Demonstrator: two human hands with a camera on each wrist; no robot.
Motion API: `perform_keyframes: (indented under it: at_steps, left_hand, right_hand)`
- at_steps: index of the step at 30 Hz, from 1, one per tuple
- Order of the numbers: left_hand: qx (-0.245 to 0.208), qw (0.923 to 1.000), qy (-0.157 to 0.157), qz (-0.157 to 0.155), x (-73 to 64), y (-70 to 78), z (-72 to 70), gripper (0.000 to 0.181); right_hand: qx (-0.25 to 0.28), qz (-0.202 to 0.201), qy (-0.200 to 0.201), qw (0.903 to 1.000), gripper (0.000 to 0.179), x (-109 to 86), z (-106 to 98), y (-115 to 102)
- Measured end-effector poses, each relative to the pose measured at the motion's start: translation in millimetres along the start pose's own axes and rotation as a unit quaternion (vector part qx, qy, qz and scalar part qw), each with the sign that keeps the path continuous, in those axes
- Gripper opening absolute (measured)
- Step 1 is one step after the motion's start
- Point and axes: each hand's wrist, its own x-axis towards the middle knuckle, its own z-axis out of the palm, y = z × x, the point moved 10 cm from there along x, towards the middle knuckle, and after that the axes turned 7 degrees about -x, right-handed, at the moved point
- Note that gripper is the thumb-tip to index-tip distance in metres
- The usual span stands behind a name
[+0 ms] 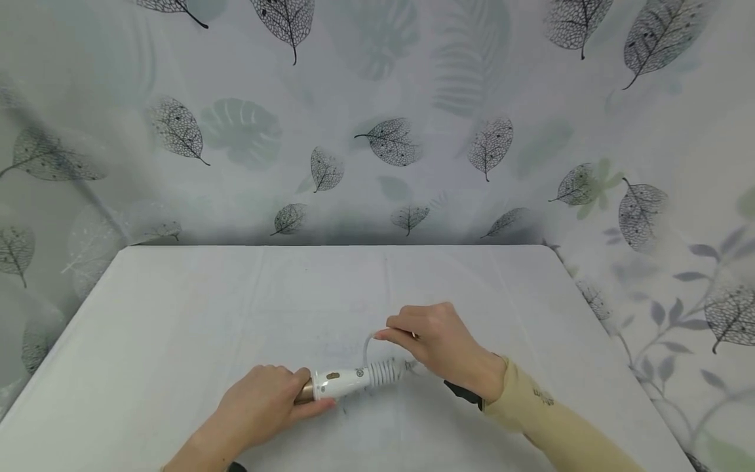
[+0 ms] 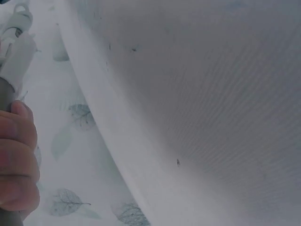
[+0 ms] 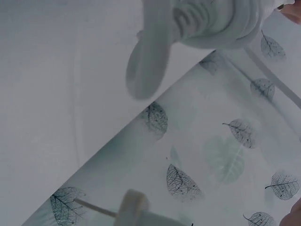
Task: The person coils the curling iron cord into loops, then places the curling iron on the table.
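A curling iron (image 1: 348, 381) with a white handle and a gold-brown barrel is held level over the white table, its cord wound in several turns round the handle's right end. My left hand (image 1: 265, 401) grips it by the barrel, thumb along the underside. Between thumb and fingers, my right hand (image 1: 439, 344) pinches the white cord (image 1: 366, 349), which rises from the coils in a short curve. In the right wrist view, a plug (image 3: 131, 207) with a metal pin shows low in the frame, and a thick white loop (image 3: 149, 61) hangs near the coils.
The white table (image 1: 177, 314) spreads round both hands, its far edge against a leaf-patterned cloth backdrop (image 1: 354, 203). More of this cloth rises along the left and right sides. Dark bands sit at both wrists.
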Motion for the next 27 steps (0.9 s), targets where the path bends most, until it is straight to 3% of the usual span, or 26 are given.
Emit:
perform_keyframes:
  at_steps: [7,16,21,27]
  left_hand:
    - [-0.016,0.9990,-0.023,-0.035,3.8,-9.0,1.1,0.054]
    - [-0.046,0.9971,-0.016,-0.060,5.6,-21.2,3.6,0.054]
    - [-0.041,0.9966,-0.008,-0.071,5.4,-27.6,1.7,0.053]
    - [-0.026,0.9974,0.009,-0.067,6.9,-30.6,-5.7,0.051]
  right_hand:
    - [0.044,0.007,-0.004,0.9990,0.015,-6.7,1.4,-13.9]
    - [0.074,-0.011,-0.037,0.9965,0.006,-24.2,9.8,-35.3]
    - [0.071,-0.041,-0.071,0.9941,0.005,-39.2,17.8,-45.4]
    - [0.029,-0.068,-0.130,0.9887,0.005,-54.3,28.1,-54.5]
